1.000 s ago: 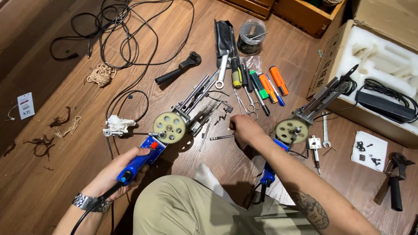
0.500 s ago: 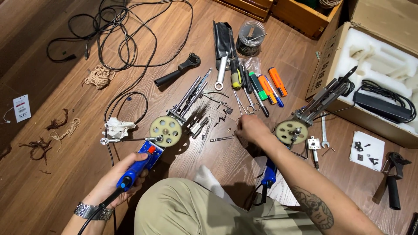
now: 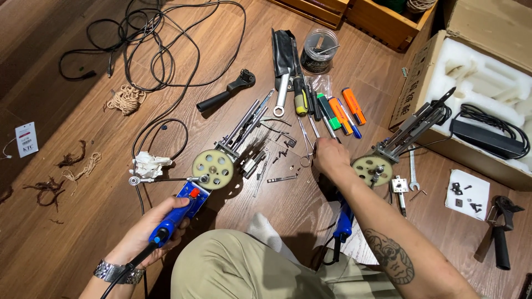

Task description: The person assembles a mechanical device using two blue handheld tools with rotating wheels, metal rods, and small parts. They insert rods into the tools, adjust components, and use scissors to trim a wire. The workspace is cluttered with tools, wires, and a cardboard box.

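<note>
Head view shows us seated on a wooden floor (image 3: pixel 66 238), knee in khaki trousers raised between our arms. Our left hand (image 3: pixel 152 235) has its grip wrapped tight around the blue handle (image 3: pixel 177 213) of a tufting-gun-like tool, with a black cable running back out of the grip past a metal wristwatch (image 3: pixel 113 271). Just ahead of the grip sits the tool's cream gear wheel (image 3: pixel 213 169), and beyond that its metal needle rails (image 3: pixel 246 119) stretch away up and to the right. To the left of the gear, a thin rod with a ring end (image 3: pixel 133 180) sticks out beside a crumpled white rag (image 3: pixel 148 164).

Our right hand (image 3: pixel 328 158) lies palm down on the floor, fingers curled narrow at the handles of small scissors (image 3: pixel 305 152); whether it actually pinches them we cannot tell. Small loose metal parts and screws (image 3: pixel 277 160) lie scattered between the two grips, closer to the right one. Just right of that hand is a second tool of the same kind, its cream gear (image 3: pixel 368 169) nearly touching the wrist, its blue handle (image 3: pixel 343 221) tucked under the forearm.

Ahead of the right grip lie a row of markers and screwdrivers (image 3: pixel 332 111), a wrench (image 3: pixel 281 97) and a clear jar of bits (image 3: pixel 318 51). Far right is a cardboard box with white foam (image 3: pixel 482 72).
</note>
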